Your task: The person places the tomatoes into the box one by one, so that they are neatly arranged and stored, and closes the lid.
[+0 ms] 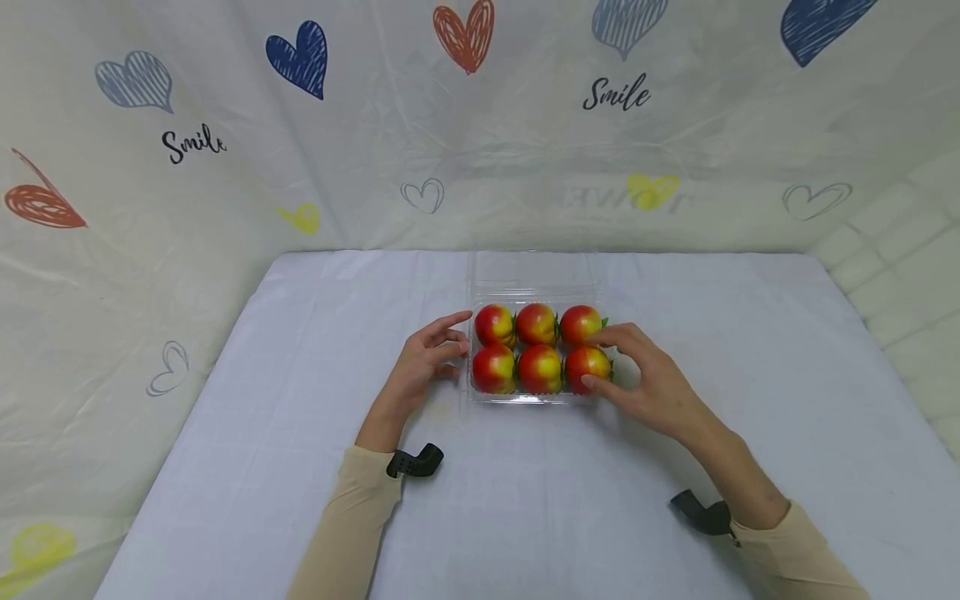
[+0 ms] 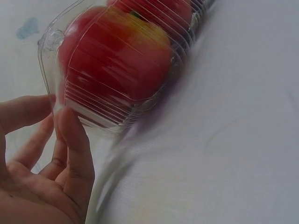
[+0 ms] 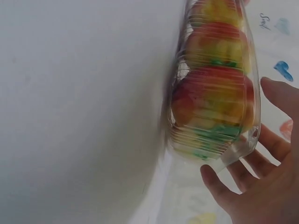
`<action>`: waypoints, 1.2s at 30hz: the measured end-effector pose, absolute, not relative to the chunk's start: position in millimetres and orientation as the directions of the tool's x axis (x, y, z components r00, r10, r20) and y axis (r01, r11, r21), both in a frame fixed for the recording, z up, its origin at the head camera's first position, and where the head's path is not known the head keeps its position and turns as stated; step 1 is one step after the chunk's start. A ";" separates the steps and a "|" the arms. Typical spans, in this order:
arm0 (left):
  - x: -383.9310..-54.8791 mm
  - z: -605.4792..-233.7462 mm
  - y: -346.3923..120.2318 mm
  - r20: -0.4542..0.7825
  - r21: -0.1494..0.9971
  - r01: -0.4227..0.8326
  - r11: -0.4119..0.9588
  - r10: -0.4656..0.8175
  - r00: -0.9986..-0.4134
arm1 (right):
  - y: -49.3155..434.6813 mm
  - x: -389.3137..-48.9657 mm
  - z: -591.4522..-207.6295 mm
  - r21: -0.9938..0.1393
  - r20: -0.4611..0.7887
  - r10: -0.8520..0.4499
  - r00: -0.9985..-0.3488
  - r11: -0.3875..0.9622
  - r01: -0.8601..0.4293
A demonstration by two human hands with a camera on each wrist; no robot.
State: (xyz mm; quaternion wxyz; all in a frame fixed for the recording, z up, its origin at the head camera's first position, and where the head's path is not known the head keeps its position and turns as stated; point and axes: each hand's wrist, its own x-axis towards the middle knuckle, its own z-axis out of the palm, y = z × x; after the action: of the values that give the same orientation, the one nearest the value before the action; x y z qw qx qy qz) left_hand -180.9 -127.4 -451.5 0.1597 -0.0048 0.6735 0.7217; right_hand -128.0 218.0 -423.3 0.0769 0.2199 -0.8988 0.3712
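Note:
Several red-and-yellow apples lie in two rows inside a clear plastic clamshell box on the table. Green leaf-like bits show at some of their ends. The box's clear lid is raised behind the rows. My left hand is at the box's left side, and in the left wrist view its fingertips touch the rim. Over the box's right end is my right hand, fingers spread around the corner. In the right wrist view its thumb stands apart from the box wall.
The table wears a white cloth, and its far edge meets a hanging sheet printed with hearts and the word Smile. Dark wrist mounts are on both forearms, over beige sleeves. Bare cloth lies in front of the box.

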 end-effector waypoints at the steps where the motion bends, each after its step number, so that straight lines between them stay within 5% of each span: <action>1: -181.3 -451.5 -127.2 -0.223 0.971 -0.238 -0.040 0.224 -0.949 | 218.9 -128.5 -423.1 -0.634 0.314 -0.330 -0.890 0.624 -0.456; 15: -182.9 -447.7 -124.7 -0.217 0.975 -0.224 -0.002 0.235 -0.947 | 233.4 -145.5 -419.6 -0.759 0.277 -0.141 -0.950 0.575 -0.307; 24: -188.9 -442.0 -128.2 -0.198 0.980 -0.198 0.019 0.190 -0.962 | 236.7 -158.4 -416.1 -0.807 0.104 -0.108 -0.989 0.572 -0.147; 36: -201.9 -436.2 -124.4 -0.231 0.971 -0.226 0.072 0.072 -0.970 | 235.8 -176.1 -420.9 -0.885 0.064 -0.110 -0.992 0.453 -0.108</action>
State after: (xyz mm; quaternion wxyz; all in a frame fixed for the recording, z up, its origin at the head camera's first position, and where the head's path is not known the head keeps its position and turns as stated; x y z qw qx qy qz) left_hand -201.9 -124.4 -436.2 0.1097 -0.0535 0.7238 0.6792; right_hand -176.1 235.8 -420.9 -0.0012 0.0640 -0.8523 0.5191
